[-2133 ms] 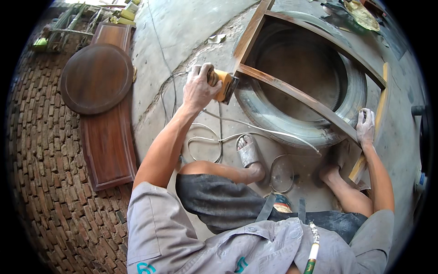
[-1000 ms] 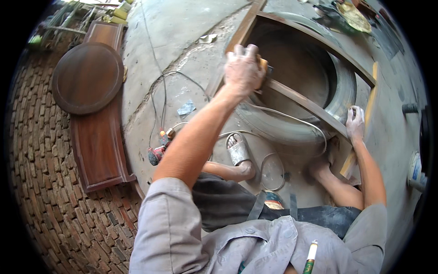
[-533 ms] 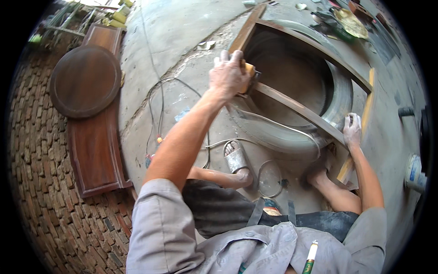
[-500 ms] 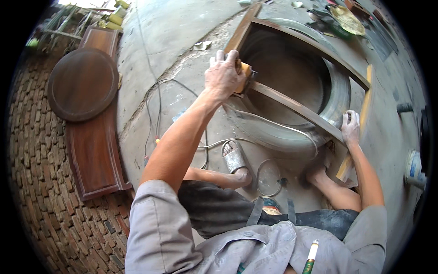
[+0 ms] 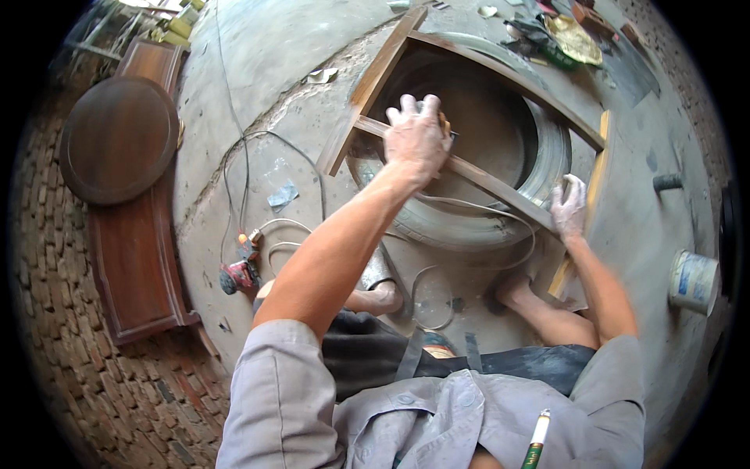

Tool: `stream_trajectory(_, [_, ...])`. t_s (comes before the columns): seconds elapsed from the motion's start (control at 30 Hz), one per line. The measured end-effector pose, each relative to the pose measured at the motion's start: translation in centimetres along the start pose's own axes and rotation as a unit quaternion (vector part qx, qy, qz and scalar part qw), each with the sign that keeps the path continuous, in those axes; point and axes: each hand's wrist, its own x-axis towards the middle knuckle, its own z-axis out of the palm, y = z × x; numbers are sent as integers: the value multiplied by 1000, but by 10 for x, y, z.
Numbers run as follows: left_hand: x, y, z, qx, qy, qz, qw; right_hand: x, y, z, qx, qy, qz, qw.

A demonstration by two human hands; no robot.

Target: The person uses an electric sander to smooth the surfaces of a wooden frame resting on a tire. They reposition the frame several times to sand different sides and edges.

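Note:
My left hand [image 5: 418,142] is wrapped over a yellow power sander [image 5: 444,125], most of which the hand hides. It sits on the middle rail of a brown wooden frame [image 5: 500,185]. The frame lies tilted across a large dusty tyre [image 5: 556,148] on the floor. At the frame's right side, my right hand [image 5: 569,207] has its fingers curled at the near end of that rail, beside a paler yellowish side bar [image 5: 600,168]. A pale cord [image 5: 476,205] trails over the tyre from near the sander.
A red-and-black power tool [image 5: 238,275] and looped cables [image 5: 262,134] lie on the floor at left. Farther left, a dark wooden panel [image 5: 141,266] and round wooden disc [image 5: 119,141] rest by brickwork [image 5: 58,313]. A white bucket [image 5: 694,281] stands right.
My left hand has slid the sander rightward along the middle rail, away from the left side bar, whose lower end now shows. My right hand stays at the frame. The view has shifted slightly.

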Motion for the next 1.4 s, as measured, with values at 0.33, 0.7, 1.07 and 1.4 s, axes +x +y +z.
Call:
stream_trajectory(0.33, [3,47,-15,-179,-230,-100,951,67,-256,-18,295,-364,-118,876])
stream_trajectory(0.7, [-16,-183,8,61,-30,-5,998,90,-242,-44,45,-389,-243,888])
stream_trajectory(1.07, [-72,-201,32,-11,-153,-145,978,55,-160,-115,59,-324,-294,897])
stream_trajectory(1.4, [-104,-196,27,-82,-114,-218,966,68,-264,-50,97,-322,-424,841])
